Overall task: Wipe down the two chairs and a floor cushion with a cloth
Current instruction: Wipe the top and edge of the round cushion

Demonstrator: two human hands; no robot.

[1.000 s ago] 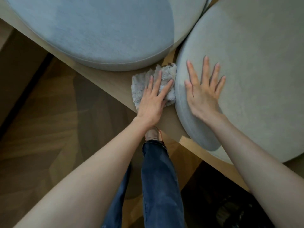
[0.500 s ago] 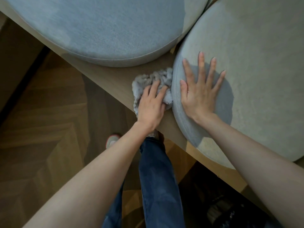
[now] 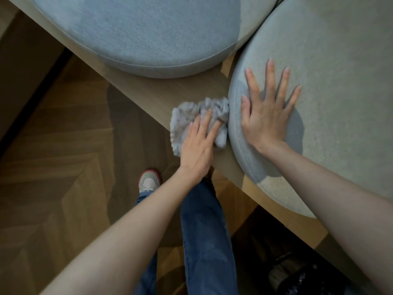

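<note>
A fluffy grey cloth (image 3: 187, 116) lies bunched on the wooden bench (image 3: 148, 92), pressed against the side of a round pale grey cushion (image 3: 340, 92). My left hand (image 3: 198, 145) presses down on the cloth, fingers spread over it. My right hand (image 3: 265, 111) rests flat with spread fingers on top of that cushion near its left edge. A second round cushion, blue-grey (image 3: 138, 28), sits on the bench at the upper left, touching the first.
Herringbone wood floor (image 3: 63, 167) spreads to the left and below. My jeans leg (image 3: 204, 231) and a grey and red shoe (image 3: 148, 182) stand at the bench's front edge. Dark objects (image 3: 297, 273) lie under the bench at lower right.
My left hand has slid the cloth toward me along the bench edge beside the cushion. My right hand stays flat on the cushion. My shoe came into view.
</note>
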